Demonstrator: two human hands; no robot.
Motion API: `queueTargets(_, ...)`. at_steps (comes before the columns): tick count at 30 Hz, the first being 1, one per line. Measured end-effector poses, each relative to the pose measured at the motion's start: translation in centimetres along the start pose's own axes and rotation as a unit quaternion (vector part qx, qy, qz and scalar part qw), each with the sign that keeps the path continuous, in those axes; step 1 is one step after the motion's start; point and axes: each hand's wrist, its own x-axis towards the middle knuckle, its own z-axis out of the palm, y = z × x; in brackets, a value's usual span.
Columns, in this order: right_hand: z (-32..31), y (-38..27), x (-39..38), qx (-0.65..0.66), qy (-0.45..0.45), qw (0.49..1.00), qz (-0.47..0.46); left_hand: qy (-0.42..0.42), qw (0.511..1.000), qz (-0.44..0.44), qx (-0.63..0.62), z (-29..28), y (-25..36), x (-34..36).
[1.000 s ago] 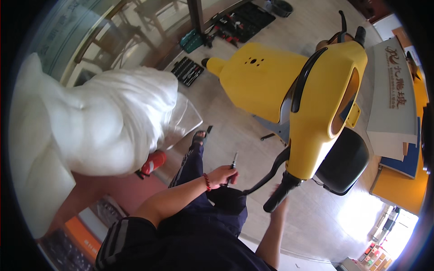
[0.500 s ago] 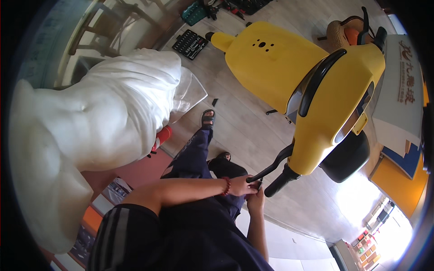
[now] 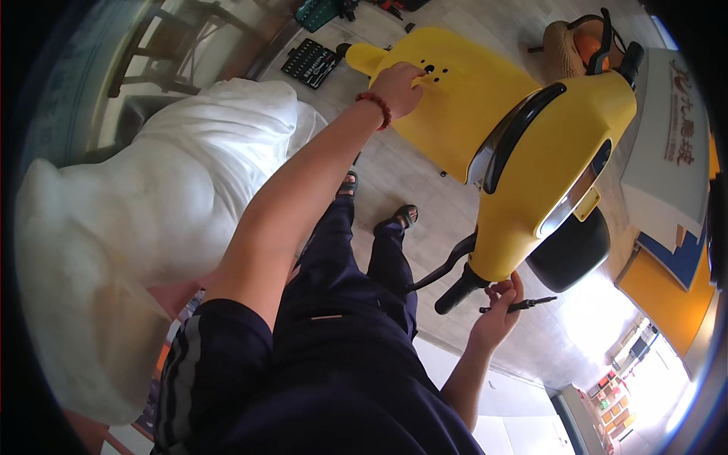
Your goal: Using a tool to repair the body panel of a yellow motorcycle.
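Observation:
A yellow scooter [image 3: 561, 152] stands ahead, with a broad yellow panel [image 3: 462, 114] that has a small cluster of dark holes. My left hand [image 3: 396, 91], a red bead bracelet at its wrist, reaches over to that panel. Its fingers are curled together, tips at the holes; whether they pinch something small is hidden. My right hand [image 3: 497, 312] is closed around a slim black pointed tool [image 3: 531, 304], like a small screwdriver, its tip pointing right. This hand is just below the yellow handlebar cover, beside the black handlebar grip [image 3: 455, 297] and the brake lever [image 3: 447, 265].
A large white torso statue [image 3: 129, 227] fills the left side. On the floor beyond it lie an open black tool case [image 3: 312, 64] and a green basket [image 3: 315, 14]. A wicker chair [image 3: 557, 45] stands at the far right, near a white box-like stand [image 3: 660, 136].
My left hand has left my right hand and moved forward to the holes in the yellow panel. My right hand has shifted right, bringing the slim black tool into plain sight.

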Motion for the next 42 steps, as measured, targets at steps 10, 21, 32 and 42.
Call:
queueTargets(10, 4.4, -1.5, -0.5, -0.036, 0.063, 0.997, -0.014, -0.207, 0.939, -0.101, -0.255, 0.0, -1.7, 4.3)
queueTargets(21, 5.3, -2.2, -0.7, -0.111, 0.109, 0.988, 0.017, -0.337, 0.909, -0.121, -0.212, -2.1, 1.2, 7.2)
queueTargets(32, 6.4, -1.9, -0.6, -0.136, 0.194, 0.971, 0.017, -0.135, 0.982, 0.090, 0.094, -1.2, 5.1, 3.4)
queueTargets(42, 6.4, -1.2, -0.7, -0.086, 0.195, 0.977, 0.014, -0.205, 0.971, 0.105, -0.057, -2.1, 11.4, 0.2)
